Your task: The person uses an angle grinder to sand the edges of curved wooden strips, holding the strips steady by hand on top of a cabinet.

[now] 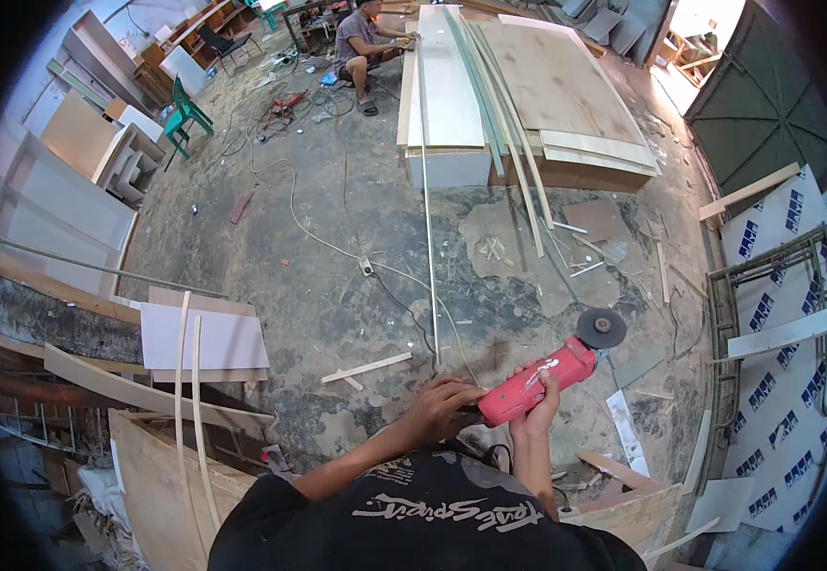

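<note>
A red angle grinder point(537, 383) with a dark round disc point(601, 328) is held in front of my body, its disc end pointing up and to the right. My right hand point(539, 404) wraps around the grinder's body from below, thumb along its side. At the rear end of the tool is my left hand point(444, 407), with bent fingers against the tail. What those fingertips press on is partly hidden. Beneath the tool, a cable point(404, 305) runs over the concrete floor to a small socket block point(366, 266).
Long strips point(430, 238) lean from a stack of boards point(566, 86) to the floor. Wood offcuts point(368, 367) lie ahead of me. Another person point(361, 48) crouches at the stack's far left. A green chair point(185, 114) stands left; a metal frame point(718, 314) leans right.
</note>
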`<state>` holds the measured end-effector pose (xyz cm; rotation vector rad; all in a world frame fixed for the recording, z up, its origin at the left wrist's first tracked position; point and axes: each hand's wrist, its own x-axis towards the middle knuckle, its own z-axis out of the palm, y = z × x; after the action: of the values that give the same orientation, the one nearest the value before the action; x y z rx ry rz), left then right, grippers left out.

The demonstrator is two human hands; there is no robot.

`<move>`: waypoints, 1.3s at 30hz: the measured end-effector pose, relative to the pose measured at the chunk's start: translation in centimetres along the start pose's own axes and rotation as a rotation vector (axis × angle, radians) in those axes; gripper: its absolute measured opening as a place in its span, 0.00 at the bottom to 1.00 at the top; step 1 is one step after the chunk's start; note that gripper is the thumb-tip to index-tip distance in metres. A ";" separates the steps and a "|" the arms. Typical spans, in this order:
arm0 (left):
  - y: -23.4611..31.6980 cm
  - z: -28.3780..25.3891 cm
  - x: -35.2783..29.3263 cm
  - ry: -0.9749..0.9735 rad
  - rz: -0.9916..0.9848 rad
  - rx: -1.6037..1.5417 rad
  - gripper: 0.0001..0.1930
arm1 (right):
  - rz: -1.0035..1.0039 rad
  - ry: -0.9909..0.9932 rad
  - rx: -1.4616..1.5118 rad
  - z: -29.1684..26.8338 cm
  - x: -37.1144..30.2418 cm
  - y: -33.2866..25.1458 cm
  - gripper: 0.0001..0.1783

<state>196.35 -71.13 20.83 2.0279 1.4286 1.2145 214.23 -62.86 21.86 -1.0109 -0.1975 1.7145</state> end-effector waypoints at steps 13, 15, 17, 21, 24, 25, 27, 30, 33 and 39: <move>0.6 0.2 -0.2 -0.148 -0.097 -0.135 0.31 | -0.011 -0.119 0.054 -2.2 -0.4 0.2 0.22; 0.8 0.2 -0.2 -0.157 -0.115 -0.123 0.31 | -0.012 -0.110 0.044 -2.3 -0.3 0.1 0.22; 0.7 0.4 -0.4 -0.144 -0.119 -0.134 0.31 | -0.007 -0.141 0.063 -2.4 -0.2 0.2 0.22; 0.6 0.5 -0.5 -0.154 -0.121 -0.133 0.31 | -0.007 -0.147 0.067 -2.5 -0.2 0.3 0.22; 0.7 0.4 -0.7 -0.168 -0.181 -0.172 0.31 | -0.012 -0.145 0.052 -2.2 -0.4 0.2 0.23; 0.9 0.2 -0.5 -0.189 -0.212 -0.178 0.31 | -0.025 -0.152 0.037 -2.2 -0.5 0.2 0.23; 0.8 0.1 -0.5 -0.208 -0.242 -0.184 0.30 | -0.039 -0.161 0.021 -2.1 -0.6 0.1 0.23; 0.4 0.4 -0.6 -0.136 -0.129 -0.169 0.30 | -0.052 -0.159 0.010 -2.0 -0.7 0.1 0.23; 0.3 0.4 -0.5 -0.173 -0.151 -0.181 0.29 | -0.074 -0.155 0.011 -2.0 -0.7 0.1 0.23; 0.2 0.5 -0.3 -0.160 -0.115 -0.219 0.30 | -0.089 -0.134 -0.022 -1.7 -1.1 -0.3 0.24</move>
<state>196.81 -71.39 20.55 1.8254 1.2583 1.0831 215.72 -64.23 21.50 -0.8905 -0.3431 1.7024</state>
